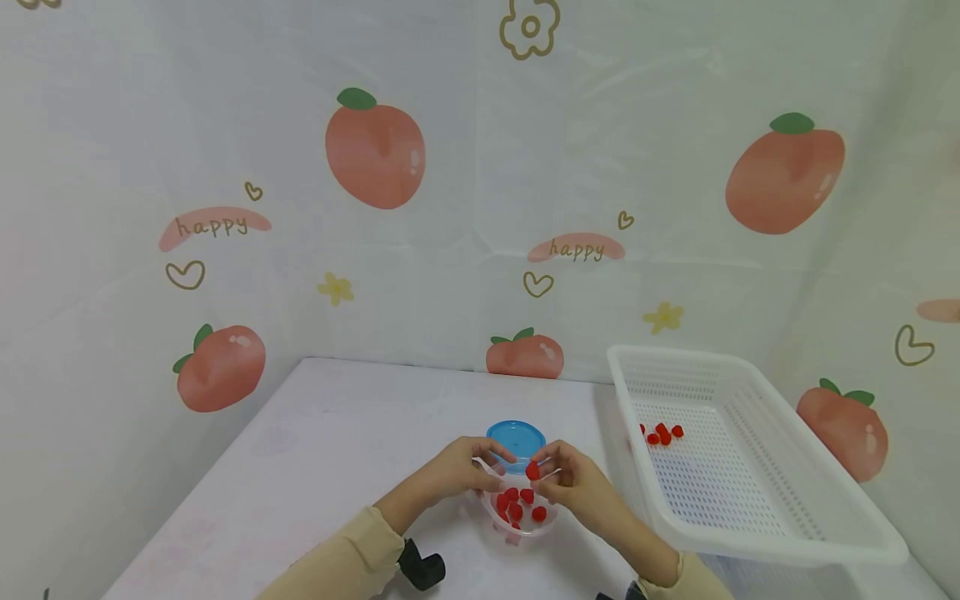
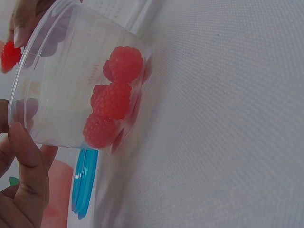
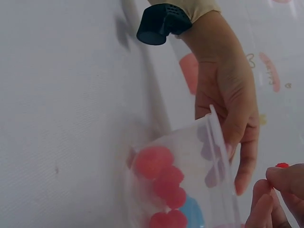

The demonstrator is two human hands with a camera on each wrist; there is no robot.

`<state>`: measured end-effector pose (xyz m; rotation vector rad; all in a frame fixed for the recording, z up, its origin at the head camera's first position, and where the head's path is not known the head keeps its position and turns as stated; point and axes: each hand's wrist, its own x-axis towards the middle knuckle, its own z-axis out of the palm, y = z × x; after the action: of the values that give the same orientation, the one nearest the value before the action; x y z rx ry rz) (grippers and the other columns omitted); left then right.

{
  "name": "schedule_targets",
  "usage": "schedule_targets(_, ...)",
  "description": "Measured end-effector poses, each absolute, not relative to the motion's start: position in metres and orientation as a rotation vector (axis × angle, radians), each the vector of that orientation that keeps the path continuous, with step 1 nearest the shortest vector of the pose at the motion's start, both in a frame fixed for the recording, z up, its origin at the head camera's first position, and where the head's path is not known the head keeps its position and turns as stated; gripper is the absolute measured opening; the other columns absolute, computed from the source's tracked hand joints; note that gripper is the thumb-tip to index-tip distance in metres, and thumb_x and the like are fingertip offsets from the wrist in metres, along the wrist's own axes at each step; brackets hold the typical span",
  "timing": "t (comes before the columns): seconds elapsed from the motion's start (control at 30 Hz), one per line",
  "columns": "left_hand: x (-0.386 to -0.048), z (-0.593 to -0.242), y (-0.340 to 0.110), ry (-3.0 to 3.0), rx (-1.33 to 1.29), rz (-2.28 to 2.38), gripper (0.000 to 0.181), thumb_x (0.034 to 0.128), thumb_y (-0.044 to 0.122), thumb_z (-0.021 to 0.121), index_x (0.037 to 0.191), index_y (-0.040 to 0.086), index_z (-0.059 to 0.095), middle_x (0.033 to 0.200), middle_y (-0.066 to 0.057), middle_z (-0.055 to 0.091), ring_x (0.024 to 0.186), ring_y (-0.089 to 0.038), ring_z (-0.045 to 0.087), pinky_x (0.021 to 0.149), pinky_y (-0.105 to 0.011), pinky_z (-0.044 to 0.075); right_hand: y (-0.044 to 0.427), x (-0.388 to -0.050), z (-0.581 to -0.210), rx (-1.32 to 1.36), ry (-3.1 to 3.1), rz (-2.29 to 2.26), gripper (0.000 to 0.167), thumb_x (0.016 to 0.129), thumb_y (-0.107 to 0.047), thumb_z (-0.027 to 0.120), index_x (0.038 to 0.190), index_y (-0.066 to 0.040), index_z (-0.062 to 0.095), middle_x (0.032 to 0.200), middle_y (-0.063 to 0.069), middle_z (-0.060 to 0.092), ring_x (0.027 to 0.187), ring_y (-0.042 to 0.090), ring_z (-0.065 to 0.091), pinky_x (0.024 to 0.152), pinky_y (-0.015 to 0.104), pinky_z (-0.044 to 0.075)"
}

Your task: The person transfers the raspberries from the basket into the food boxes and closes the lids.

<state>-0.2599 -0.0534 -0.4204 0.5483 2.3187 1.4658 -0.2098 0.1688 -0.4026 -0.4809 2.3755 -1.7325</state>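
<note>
A clear plastic tub stands on the table with several red raspberries in its bottom. With thumb and fingers, my left hand grips the tub's rim on the left side; in the right wrist view this left hand reaches down to the rim. Over the tub's right side, my right hand pinches one raspberry between thumb and fingertips. That same raspberry shows beside the rim in the left wrist view. Just behind the tub lies a round blue lid.
To the right stands a large white perforated basket with several raspberries near its left wall. A patterned cloth backdrop hangs behind the white table. A black wrist device sits by the left sleeve.
</note>
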Motion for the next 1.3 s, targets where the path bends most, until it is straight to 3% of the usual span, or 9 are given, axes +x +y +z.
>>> schedule_targets(0.2, -0.26, -0.421, -0.0536, 2.314, 0.554, 1.469, 0.03, 0.0797, 0.007, 0.075, 0.108, 0.015, 0.069, 0.099, -0.005, 0.064, 0.078, -0.018, 0.06, 0.063, -0.03, 0.056, 0.1698, -0.211, -0.4056, -0.505, 2.37, -1.73, 0.031, 0.088, -0.006, 0.067, 0.114, 0.004, 0.052, 0.098, 0.015, 0.062, 0.082, 0.029, 0.063, 0.066, 0.021, 0.053)
schedule_targets(0.67, -0.258, -0.4189, -0.0545, 2.299, 0.559, 1.482, 0.032, 0.0797, 0.008, 0.076, 0.111, 0.011, 0.069, 0.1, -0.007, 0.064, 0.074, -0.016, 0.06, 0.062, -0.028, 0.055, 0.1709, -0.2139, -0.4025, -0.581, 2.333, -1.616, 0.029, 0.088, -0.004, 0.066, 0.112, 0.005, 0.053, 0.091, 0.008, 0.061, 0.079, 0.017, 0.06, 0.07, 0.019, 0.054)
schedule_targets(0.93, -0.2591, -0.4204, -0.0537, 2.299, 0.543, 1.488, 0.03, 0.0799, 0.009, 0.076, 0.109, 0.015, 0.069, 0.098, -0.004, 0.064, 0.076, -0.017, 0.06, 0.063, -0.029, 0.055, 0.1701, -0.2144, -0.3994, -0.577, 2.349, -1.552, 0.029, 0.086, -0.005, 0.068, 0.111, 0.003, 0.055, 0.089, 0.006, 0.061, 0.078, 0.017, 0.059, 0.07, 0.019, 0.054)
schedule_targets(1.3, -0.2584, -0.4203, -0.0546, 2.306, 0.572, 1.48, 0.032, 0.0803, 0.007, 0.075, 0.111, 0.009, 0.068, 0.098, -0.006, 0.065, 0.074, -0.016, 0.06, 0.061, -0.027, 0.055, 0.1689, -0.2151, -0.398, -0.602, 2.365, -1.504, 0.026, 0.086, -0.004, 0.068, 0.108, 0.003, 0.056, 0.088, 0.006, 0.061, 0.078, 0.017, 0.059, 0.069, 0.019, 0.054)
